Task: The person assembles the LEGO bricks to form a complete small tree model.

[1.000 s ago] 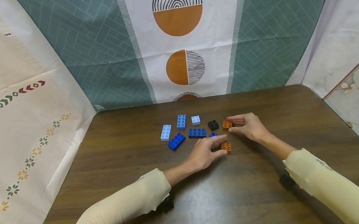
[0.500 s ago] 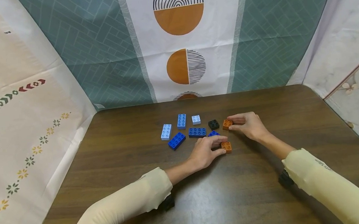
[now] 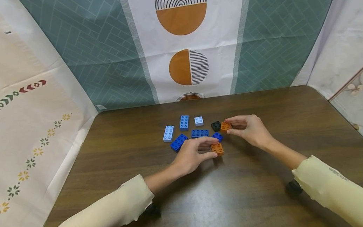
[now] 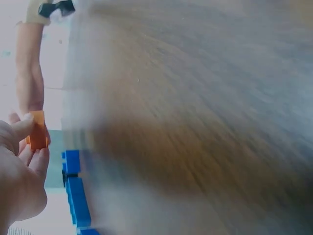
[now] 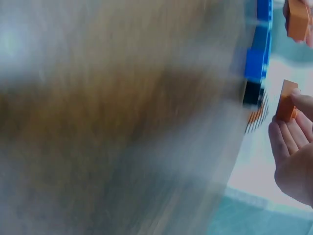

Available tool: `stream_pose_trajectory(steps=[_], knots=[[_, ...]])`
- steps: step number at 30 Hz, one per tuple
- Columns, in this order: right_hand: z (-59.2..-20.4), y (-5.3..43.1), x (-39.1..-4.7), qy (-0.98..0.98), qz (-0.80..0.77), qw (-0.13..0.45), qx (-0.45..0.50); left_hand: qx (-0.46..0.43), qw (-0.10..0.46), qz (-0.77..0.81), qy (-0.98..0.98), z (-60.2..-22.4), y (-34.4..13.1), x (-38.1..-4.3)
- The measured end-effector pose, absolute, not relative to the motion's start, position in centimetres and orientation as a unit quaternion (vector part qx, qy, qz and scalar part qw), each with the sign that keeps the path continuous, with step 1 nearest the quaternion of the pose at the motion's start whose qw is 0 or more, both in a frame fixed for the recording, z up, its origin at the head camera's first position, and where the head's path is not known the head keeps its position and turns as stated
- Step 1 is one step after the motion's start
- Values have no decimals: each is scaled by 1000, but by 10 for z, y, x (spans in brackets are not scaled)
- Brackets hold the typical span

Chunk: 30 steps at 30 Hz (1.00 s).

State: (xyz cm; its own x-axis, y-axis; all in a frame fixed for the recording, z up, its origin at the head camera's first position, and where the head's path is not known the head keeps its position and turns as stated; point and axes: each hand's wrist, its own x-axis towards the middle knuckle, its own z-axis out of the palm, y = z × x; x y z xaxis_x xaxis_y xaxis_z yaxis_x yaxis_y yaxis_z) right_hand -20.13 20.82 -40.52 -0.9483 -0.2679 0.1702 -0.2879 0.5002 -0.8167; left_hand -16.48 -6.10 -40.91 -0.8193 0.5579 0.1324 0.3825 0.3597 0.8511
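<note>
My left hand (image 3: 187, 157) pinches an orange four-stud toy brick (image 3: 217, 149) between thumb and fingers. That brick is lifted, with a shadow on the table beneath it. A second orange brick (image 3: 225, 126) is pinched by my right hand (image 3: 252, 131), close to the right of a small black brick (image 3: 215, 126). In the right wrist view, this brick (image 5: 286, 101) shows raised above the tabletop. Between the two orange bricks in the head view lies a small blue brick (image 3: 217, 136). The left fingers partly cover the blue bricks behind them.
A dark blue brick (image 3: 200, 133), a bright blue brick (image 3: 179, 142), two lighter blue ones (image 3: 168, 133) and a small pale blue one (image 3: 199, 121) lie on the brown wooden table (image 3: 123, 145). A patterned cloth (image 3: 108, 62) hangs behind the table's far edge.
Both orange bricks have left the table, each pinched in a hand. My left hand has moved left with its brick; the right hand has shifted slightly left with its own.
</note>
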Motion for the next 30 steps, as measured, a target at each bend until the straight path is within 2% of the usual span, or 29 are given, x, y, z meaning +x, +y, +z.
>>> stream_pose_trajectory(steps=[13, 30], knots=[[-409, 174, -170, -837, 497, -26, 226, 276, 40, 495, 823, -400, -106, -157], [-424, 140, -159, -834, 486, -73, 252, 289, 42, 493, 820, -409, -115, -158]])
